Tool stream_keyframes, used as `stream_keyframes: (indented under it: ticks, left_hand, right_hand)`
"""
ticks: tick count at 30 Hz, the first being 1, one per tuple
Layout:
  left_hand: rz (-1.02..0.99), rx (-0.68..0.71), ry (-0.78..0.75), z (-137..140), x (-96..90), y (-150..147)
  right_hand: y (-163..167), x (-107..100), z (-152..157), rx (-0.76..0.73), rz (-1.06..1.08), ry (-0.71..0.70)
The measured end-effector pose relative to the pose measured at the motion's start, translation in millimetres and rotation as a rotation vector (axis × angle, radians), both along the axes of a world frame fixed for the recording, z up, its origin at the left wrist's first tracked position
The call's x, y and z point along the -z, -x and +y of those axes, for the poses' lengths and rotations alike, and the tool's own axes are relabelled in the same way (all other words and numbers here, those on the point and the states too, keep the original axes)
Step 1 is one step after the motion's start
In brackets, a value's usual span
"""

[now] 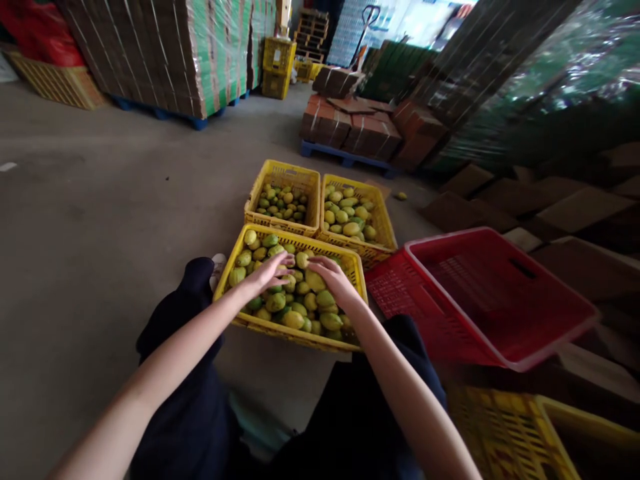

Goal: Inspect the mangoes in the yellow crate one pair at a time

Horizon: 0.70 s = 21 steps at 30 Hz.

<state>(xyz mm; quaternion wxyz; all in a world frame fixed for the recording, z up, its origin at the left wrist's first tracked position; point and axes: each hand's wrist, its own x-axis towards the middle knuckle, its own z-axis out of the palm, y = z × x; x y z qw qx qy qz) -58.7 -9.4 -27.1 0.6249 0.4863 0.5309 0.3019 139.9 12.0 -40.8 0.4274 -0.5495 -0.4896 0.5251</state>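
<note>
A yellow plastic crate (300, 339) full of yellow and green lemons (293, 319) stands on the floor between my legs. My left hand (273, 272) is over the left-middle of the lemons, fingers apart, with nothing seen in it. On the right side of the same crate, my right hand (333, 277) curves round a large yellow lemon (314, 280). Its thumb is hidden. Two more yellow crates touch the far side: the left crate (283, 165) holds small, greener lemons, the right crate (384, 217) larger yellow ones.
A red crate (493, 300) lies tilted at the right, with another yellow crate (505, 427) nearer me. Flattened cardboard (585, 213) lies beyond it. Stacked cartons (350, 127) rest on a blue pallet ahead. A wrapped pallet load (150, 53) stands at the far left. One loose lemon (401, 196) is on the floor.
</note>
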Motion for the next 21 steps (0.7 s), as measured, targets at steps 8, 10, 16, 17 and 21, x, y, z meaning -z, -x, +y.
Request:
stream_keyframes:
  ticks: [8,10,16,17,21]
  left_hand:
    - [-0.72,-0.562,0.356,5,-22.0,6]
    - [-0.744,-0.658,0.344,14,-27.9,19]
    - [-0.791,-0.857,0.106,26,-39.3,54]
    - [-0.809,-0.893,0.074,27,-40.2,58]
    - [-0.971,-1.012,0.152,33,-44.2,68]
  right_hand:
    - [40,-70,32,-0.196,-0.408,-0.424]
    - [38,-51,50,-0.182,-0.522,-0.381]
    - [56,40,90,-0.214,-0.792,-0.036]
    - [62,53,94,-0.222,-0.794,-0.021]
    - [87,91,108,-0.23,-0.84,0.027]
